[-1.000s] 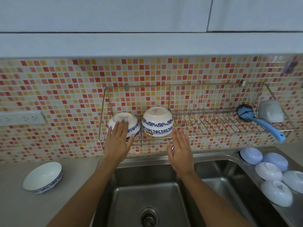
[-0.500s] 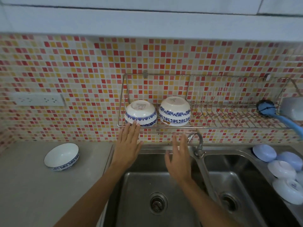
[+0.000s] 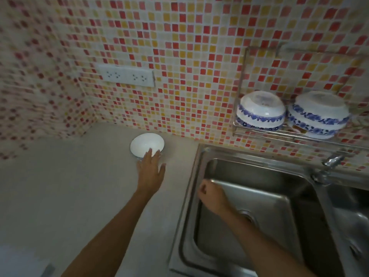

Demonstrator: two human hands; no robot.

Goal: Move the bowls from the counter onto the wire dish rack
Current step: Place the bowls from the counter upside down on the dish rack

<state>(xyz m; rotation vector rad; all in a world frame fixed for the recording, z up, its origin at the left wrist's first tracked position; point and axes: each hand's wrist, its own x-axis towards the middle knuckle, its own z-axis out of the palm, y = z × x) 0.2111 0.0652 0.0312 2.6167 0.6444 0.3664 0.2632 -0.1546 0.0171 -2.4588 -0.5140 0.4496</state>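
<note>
Your left hand (image 3: pixel 151 171) is flat and spread, palm down, with its fingertips (image 3: pixel 149 151) over the near rim of the bowl (image 3: pixel 146 145); the frame is blurred, so actual contact appears likely but cannot be confirmed. The hand grips nothing. The bowl stands upright on the bench (image 3: pixel 69 188), mouth facing up, close to the tiled wall (image 3: pixel 179 56). It is round, so it has no long axis; its inside is smooth, glossy and white.

Your right hand (image 3: pixel 212 194) is curled loosely into a fist and holds nothing. It hovers above the left edge of the steel sink (image 3: pixel 259 216), a rectangular basin with a brushed metal finish.

On the wall to the right, the wire dish rack (image 3: pixel 242 80) carries two inverted bowls (image 3: pixel 260 110), bases up, side by side and nearly touching. Both are glazed white with blue patterned bands.

The wall is a mosaic of small square tiles in red, orange and cream. A white socket strip (image 3: pixel 127 75) is mounted on it above the bench. A chrome tap (image 3: pixel 331 159) stands behind the sink.
</note>
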